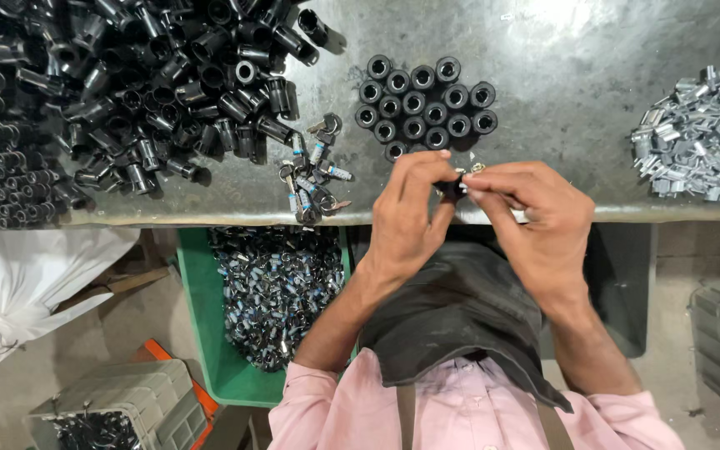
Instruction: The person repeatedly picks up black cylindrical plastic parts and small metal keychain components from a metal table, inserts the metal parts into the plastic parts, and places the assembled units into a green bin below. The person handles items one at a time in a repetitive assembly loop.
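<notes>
Head view: the left hand (406,212) and right hand (535,217) meet fingertip to fingertip, both pinching a small black cylindrical plastic sleeve (452,188); perhaps a metal piece too. Just beyond the knuckles stands a cluster of upright black tubes (422,107) on the grey metal bench (577,75).

Green bin (202,333) of small metal parts, white sack (27,283), grey crate (127,400), pile of silver clips (702,137)

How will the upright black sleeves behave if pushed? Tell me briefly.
The black sleeves stand on end, short and packed together, so a nudge may topple several. Round bodies would likely roll, like those lying in the loose pile. They look rigid.
</notes>
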